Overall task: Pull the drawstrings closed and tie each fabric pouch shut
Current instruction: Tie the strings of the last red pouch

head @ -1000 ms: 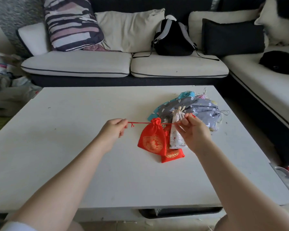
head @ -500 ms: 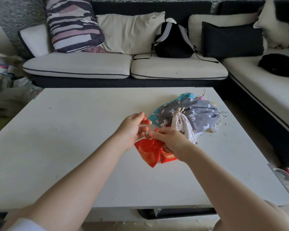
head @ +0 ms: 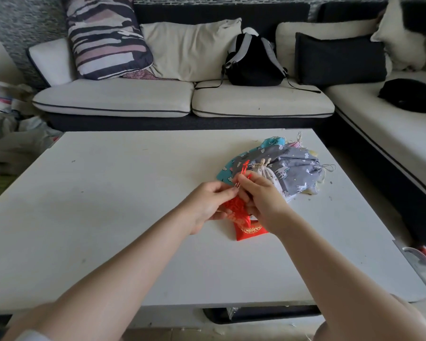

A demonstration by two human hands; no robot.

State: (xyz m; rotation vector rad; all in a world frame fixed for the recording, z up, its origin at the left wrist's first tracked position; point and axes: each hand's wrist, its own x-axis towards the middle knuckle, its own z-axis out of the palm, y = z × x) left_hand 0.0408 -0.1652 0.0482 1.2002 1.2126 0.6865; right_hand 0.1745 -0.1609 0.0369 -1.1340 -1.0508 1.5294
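Observation:
A red fabric pouch (head: 234,207) with gold print sits between my hands over the white table (head: 108,205). My left hand (head: 207,205) and my right hand (head: 261,195) meet above it, each pinching the red drawstring (head: 244,169), whose ends stick up between the fingertips. A second red pouch (head: 247,231) lies flat underneath. Just behind my right hand lies a small white printed pouch (head: 268,174) with its neck gathered, on top of a heap of grey and teal printed pouches (head: 295,168).
A sofa (head: 158,99) with cushions and a black backpack (head: 253,62) runs along the table's far side and down the right. Crumpled cloth (head: 8,143) lies on the floor at left. A clear plastic item (head: 416,258) sits past the table's right corner.
A second ago my hands were apart, stretching the red drawstring taut sideways. They have since come together over the red pouch, and the string ends now stand up between my fingertips.

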